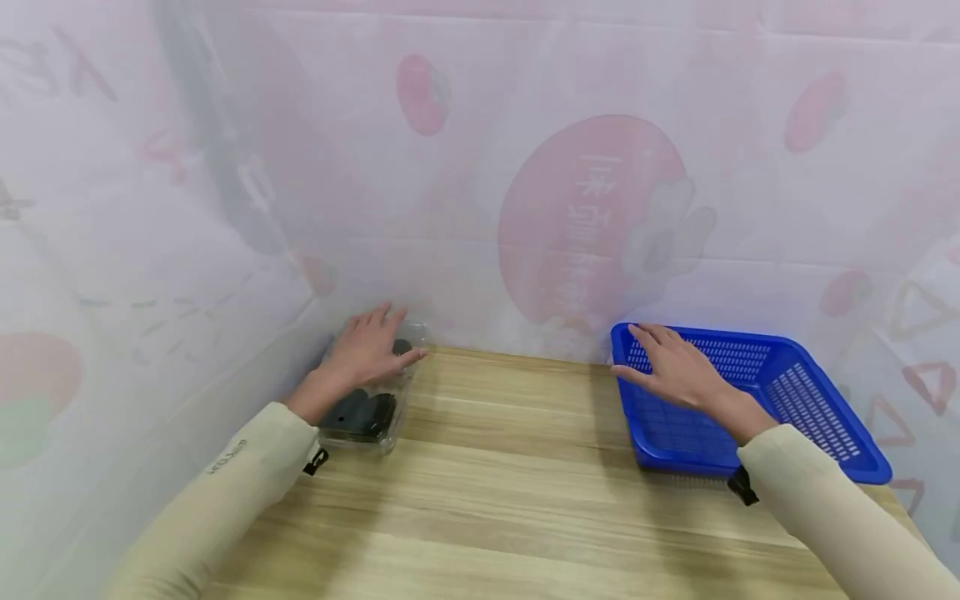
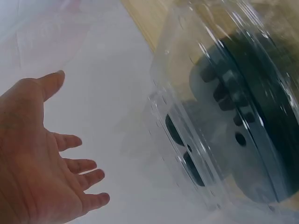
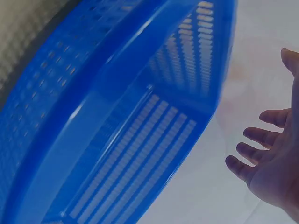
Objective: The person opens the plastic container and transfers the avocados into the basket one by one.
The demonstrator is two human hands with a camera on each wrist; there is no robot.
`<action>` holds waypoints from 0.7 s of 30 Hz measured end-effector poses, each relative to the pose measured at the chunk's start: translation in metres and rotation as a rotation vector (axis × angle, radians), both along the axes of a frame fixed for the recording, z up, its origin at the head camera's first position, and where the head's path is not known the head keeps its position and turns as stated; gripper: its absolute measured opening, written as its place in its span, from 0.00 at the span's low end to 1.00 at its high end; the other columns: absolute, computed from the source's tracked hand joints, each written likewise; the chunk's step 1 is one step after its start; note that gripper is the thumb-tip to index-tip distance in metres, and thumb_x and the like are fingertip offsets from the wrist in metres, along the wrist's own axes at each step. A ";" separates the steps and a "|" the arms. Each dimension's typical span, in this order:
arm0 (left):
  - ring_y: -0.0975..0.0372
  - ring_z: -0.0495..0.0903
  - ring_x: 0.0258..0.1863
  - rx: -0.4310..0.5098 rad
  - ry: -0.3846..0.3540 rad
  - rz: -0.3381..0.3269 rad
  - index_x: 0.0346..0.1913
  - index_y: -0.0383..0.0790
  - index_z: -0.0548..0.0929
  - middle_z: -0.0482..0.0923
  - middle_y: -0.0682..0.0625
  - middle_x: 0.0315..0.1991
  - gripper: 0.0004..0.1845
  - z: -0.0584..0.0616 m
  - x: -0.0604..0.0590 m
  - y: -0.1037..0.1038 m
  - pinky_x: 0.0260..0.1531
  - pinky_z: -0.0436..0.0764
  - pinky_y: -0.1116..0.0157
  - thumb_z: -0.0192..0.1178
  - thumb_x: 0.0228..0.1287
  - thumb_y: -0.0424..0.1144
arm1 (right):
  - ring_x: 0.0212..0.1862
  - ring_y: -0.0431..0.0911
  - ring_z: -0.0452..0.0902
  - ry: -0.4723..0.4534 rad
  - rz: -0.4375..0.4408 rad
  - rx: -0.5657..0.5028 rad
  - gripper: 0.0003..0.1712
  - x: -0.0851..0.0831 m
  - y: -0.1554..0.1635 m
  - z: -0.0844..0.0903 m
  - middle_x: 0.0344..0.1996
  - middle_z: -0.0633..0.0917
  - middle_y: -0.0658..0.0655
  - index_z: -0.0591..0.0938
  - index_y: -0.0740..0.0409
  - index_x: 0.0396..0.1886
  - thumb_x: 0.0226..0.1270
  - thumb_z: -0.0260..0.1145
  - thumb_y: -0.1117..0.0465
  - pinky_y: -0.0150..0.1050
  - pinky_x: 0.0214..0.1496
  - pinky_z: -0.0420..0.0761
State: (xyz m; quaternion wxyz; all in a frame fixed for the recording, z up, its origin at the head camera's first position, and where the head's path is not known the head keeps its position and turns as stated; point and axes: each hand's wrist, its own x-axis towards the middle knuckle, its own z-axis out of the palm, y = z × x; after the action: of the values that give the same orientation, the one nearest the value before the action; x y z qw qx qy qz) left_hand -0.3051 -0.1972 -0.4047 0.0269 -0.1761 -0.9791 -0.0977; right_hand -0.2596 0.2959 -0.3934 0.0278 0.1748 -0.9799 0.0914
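On the left, a clear plastic box (image 1: pixel 396 421) holds several dark, rounded things (image 1: pixel 363 414) whose kind I cannot tell. In the left wrist view one dark piece (image 2: pixel 240 138) shows a small hole through the box wall. Over the box hovers my left hand (image 1: pixel 363 354), fingers spread and holding nothing. A blue plastic basket (image 1: pixel 817 387) with slotted walls stands on the right; I see nothing in its visible part. My right hand (image 1: pixel 678 371) is above the basket's left side, its fingers extended and its palm bare in the right wrist view.
Both containers stand on a wood-grain table (image 1: pixel 510 467), with bare wood between them. White printed sheeting (image 1: pixel 465 208) rises behind the table and along both sides. Dark straps (image 1: pixel 742 485) show at the sleeve cuffs.
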 end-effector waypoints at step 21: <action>0.34 0.68 0.72 0.071 -0.050 -0.145 0.78 0.30 0.68 0.66 0.28 0.75 0.35 0.007 0.016 -0.054 0.66 0.71 0.35 0.62 0.79 0.49 | 0.78 0.65 0.64 -0.024 0.189 -0.081 0.51 0.001 -0.098 0.001 0.79 0.67 0.67 0.65 0.62 0.82 0.75 0.64 0.32 0.66 0.74 0.68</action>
State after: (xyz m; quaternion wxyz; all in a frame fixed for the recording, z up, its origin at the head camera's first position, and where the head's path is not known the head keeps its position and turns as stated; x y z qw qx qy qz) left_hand -0.2893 -0.2516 -0.3973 0.0015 -0.2432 -0.9600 -0.1385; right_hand -0.2590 0.1975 -0.3919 0.0143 0.2640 -0.9549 0.1351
